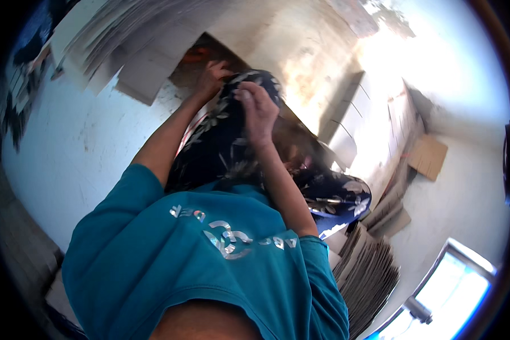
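My left hand (211, 79) reaches over a dark brown board (232, 54) beyond my knee, with its fingers stretched out and partly apart. Some orange-red thing (196, 55) lies on that board close by; its kind is not clear. Above my thigh, in dark flowered trousers (221, 144), my right hand (259, 113) is raised with its fingers curled in. Whatever those fingers may hold is hidden or too small to make out. The area under the right forearm is dark and blurred.
A large stack of flat cardboard sheets (144, 68) stands at the far left. More cardboard (368, 272) is stacked beside me on the right. Pale stacked blocks or boxes (368, 113) and a loose brown cardboard piece (428, 156) are by the right wall. A bright framed panel (450, 289) sits at lower right.
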